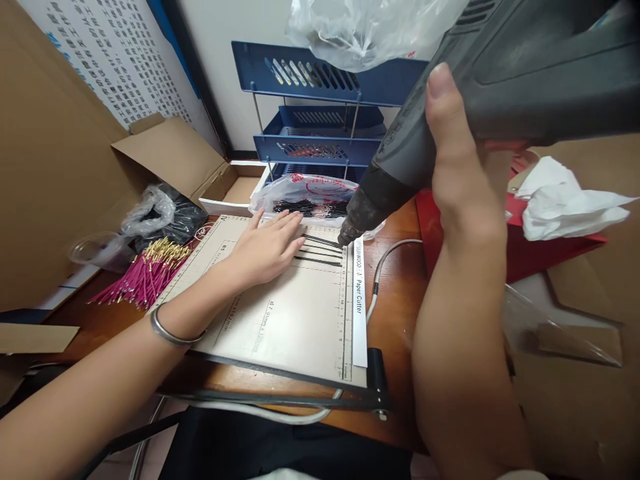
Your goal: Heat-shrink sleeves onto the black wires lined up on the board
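My right hand [465, 180] is wrapped around a dark grey heat gun [407, 143], thumb along its barrel. Its black nozzle points down and left, close to the right ends of several thin black cords [323, 253]. These lie side by side across the board of a paper cutter [295, 320]. With fingers stretched out, my left hand [265, 250] lies flat on the board over the cords' left part, which is hidden beneath it. A metal bangle [173, 331] circles the left wrist.
Magenta cords with gold-coloured ends [150, 270] lie left of the board. Behind it are a plastic bag of black cords [310, 200], a blue tiered rack [320, 148] and an open cardboard box [173, 153]. On the right sit a red bag [520, 260] and white tissue [565, 200].
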`<state>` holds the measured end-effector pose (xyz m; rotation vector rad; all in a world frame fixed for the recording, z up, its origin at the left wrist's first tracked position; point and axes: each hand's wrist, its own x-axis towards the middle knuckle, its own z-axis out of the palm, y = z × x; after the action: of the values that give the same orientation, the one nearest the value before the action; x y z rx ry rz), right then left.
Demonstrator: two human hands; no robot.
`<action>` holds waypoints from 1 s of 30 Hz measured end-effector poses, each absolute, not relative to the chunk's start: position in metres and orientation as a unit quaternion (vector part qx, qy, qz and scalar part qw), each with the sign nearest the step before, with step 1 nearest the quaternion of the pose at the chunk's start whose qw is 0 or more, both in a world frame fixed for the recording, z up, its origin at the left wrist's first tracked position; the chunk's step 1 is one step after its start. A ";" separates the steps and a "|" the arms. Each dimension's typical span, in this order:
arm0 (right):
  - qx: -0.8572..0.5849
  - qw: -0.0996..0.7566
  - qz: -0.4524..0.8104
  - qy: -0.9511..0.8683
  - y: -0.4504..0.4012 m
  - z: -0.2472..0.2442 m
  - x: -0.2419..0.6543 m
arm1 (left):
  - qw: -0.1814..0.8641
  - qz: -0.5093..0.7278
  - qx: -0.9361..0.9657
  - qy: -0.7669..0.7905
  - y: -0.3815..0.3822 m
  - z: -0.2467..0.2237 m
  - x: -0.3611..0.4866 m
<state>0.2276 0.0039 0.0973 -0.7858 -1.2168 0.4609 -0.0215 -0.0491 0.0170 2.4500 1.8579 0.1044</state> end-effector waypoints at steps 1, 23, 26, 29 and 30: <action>-0.357 0.719 0.205 -0.560 0.003 0.097 0.227 | 0.024 0.041 0.793 0.608 -0.047 0.017 -0.023; -0.325 0.698 0.236 -0.593 0.012 0.091 0.231 | 0.063 0.016 0.788 0.613 -0.046 0.010 -0.016; -0.333 0.721 0.234 -0.561 0.007 0.092 0.223 | 0.100 -0.006 0.827 0.553 -0.053 0.008 -0.018; -0.347 0.731 0.205 -0.551 0.002 0.093 0.222 | 0.120 -0.037 0.848 0.515 -0.063 0.007 -0.020; -0.353 0.727 0.198 -0.554 0.002 0.094 0.224 | 0.122 -0.042 0.850 0.511 -0.067 0.008 -0.020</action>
<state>0.2245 0.0021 0.0939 -0.7785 -1.2214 0.4368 -0.0201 -0.0669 0.0076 2.4805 1.4905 -0.1236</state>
